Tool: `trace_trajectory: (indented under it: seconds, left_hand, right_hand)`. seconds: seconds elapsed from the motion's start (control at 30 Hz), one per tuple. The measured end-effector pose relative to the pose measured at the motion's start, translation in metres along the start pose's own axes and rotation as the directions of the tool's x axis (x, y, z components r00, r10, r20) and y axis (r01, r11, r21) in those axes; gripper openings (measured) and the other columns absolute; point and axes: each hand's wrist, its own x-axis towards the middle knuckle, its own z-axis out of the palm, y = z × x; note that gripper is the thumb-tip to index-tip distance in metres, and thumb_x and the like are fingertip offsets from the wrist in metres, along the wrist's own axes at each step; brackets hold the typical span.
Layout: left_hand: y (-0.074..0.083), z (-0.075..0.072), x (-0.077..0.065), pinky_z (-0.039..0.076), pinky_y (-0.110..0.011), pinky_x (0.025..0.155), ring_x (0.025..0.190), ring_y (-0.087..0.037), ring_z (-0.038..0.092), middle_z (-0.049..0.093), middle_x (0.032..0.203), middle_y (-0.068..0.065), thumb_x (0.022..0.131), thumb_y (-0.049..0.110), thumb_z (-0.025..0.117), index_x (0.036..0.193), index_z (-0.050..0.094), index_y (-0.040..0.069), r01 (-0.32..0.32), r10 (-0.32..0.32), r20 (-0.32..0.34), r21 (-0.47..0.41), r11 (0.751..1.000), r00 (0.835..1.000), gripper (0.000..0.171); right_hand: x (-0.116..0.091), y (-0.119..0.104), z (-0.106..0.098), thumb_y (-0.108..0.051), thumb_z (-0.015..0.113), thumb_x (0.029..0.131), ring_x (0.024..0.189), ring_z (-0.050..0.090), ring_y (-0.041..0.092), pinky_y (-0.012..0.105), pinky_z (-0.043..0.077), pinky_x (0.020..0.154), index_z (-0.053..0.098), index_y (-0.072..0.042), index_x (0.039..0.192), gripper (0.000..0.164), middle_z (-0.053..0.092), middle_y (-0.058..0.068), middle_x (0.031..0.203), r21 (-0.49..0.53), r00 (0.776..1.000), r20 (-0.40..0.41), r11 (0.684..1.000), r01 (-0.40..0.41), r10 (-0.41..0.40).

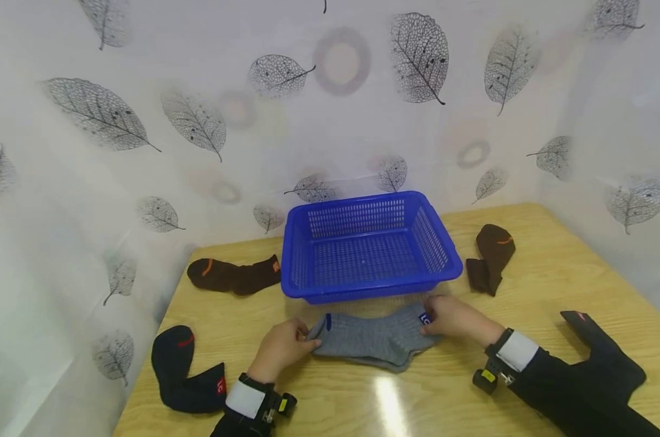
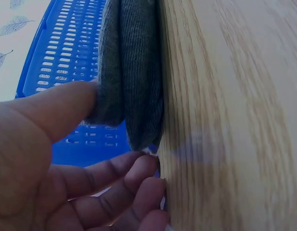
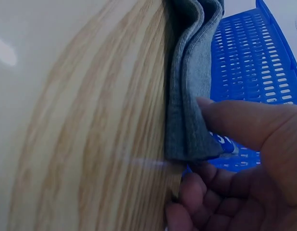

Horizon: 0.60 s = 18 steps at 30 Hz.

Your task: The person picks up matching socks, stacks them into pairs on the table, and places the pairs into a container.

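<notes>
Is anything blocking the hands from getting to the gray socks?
No, nothing visible. The left hand and the right hand touch the gray socks, one at each end. The blue basket is beyond the socks, not in between.

Leaf-printed backdrop [image 1: 357, 136] behind wood-grain table [image 1: 335, 406]

Black sleeves [image 1: 586, 388] both sides, black straps [image 1: 498, 342] with whitish squarish pads [image 1: 518, 351], kinda neat tbh. Each has a stubby dark cam [image 1: 481, 385], 3 o'clock from the left pad, 8 from the right, with a yellow label [image 1: 489, 376] and a silvery metal bit [image 1: 508, 379]
</notes>
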Motion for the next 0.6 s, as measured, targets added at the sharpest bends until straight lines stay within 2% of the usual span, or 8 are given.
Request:
trace_trajectory:
  seconds: [0.2,0.33,0.4,0.47,0.53,0.6]
  left_hand:
    - [-0.003,0.005,0.005,0.032,-0.024,0.047,0.052,-0.009,0.039,0.043,0.059,0.006,0.072,0.022,0.072,0.073,0.055,0.009,-0.057,0.057,-0.014,-0.014,0.998,0.998,0.021]
    - [-0.003,0.001,0.005,0.032,-0.024,0.048,0.055,-0.008,0.039,0.043,0.062,0.006,0.075,0.021,0.07,0.073,0.052,0.012,-0.114,0.116,0.032,-0.065,0.991,0.993,0.021]
    - [0.0,-0.008,0.005,0.035,-0.024,0.05,0.056,-0.008,0.04,0.045,0.065,0.006,0.077,0.023,0.069,0.077,0.052,0.012,-0.144,0.155,0.076,-0.132,0.981,0.985,0.02]
    - [0.009,-0.021,0.006,0.036,-0.025,0.05,0.057,-0.008,0.042,0.047,0.067,0.005,0.078,0.026,0.067,0.081,0.053,0.012,-0.176,0.205,0.117,-0.22,0.96,0.972,0.02]
    - [0.02,-0.04,0.009,0.037,-0.024,0.05,0.056,-0.007,0.043,0.05,0.067,0.005,0.08,0.028,0.066,0.083,0.054,0.012,-0.213,0.258,0.123,-0.296,0.931,0.958,0.02]
    - [0.04,-0.066,0.01,0.039,-0.026,0.051,0.058,-0.009,0.046,0.054,0.071,0.003,0.082,0.023,0.064,0.086,0.055,0.01,-0.224,0.276,0.109,-0.343,0.912,0.955,0.017]
  right_hand:
    - [0.004,0.0,0.008,-0.019,0.076,0.064,0.058,0.038,0.011,0.026,0.034,0.05,0.047,-0.01,0.068,0.031,0.041,-0.003,0.064,0.013,0.996,-0.034,0.997,0.083,-0.082]
    - [-0.004,0.0,0.003,-0.018,0.076,0.065,0.056,0.036,0.007,0.023,0.032,0.05,0.042,-0.012,0.071,0.035,0.036,-0.007,0.062,0.074,0.987,-0.037,0.985,0.156,-0.153]
    - [-0.01,-0.003,-0.006,-0.021,0.075,0.068,0.054,0.034,0.005,0.022,0.031,0.049,0.042,-0.012,0.073,0.035,0.034,-0.009,0.06,0.124,0.981,-0.013,0.973,0.193,-0.192]
    - [-0.016,-0.009,-0.02,-0.025,0.073,0.071,0.051,0.034,0.003,0.021,0.032,0.047,0.042,-0.012,0.076,0.034,0.033,-0.01,0.059,0.189,0.975,0.026,0.959,0.212,-0.221]
    - [-0.02,-0.019,-0.037,-0.03,0.071,0.074,0.05,0.033,0.002,0.02,0.032,0.046,0.043,-0.013,0.079,0.034,0.033,-0.011,0.058,0.222,0.969,0.04,0.948,0.229,-0.244]
    - [-0.019,-0.029,-0.058,-0.033,0.07,0.075,0.05,0.034,0.003,0.021,0.034,0.045,0.044,-0.013,0.081,0.033,0.035,-0.011,0.058,0.243,0.967,0.032,0.94,0.238,-0.253]
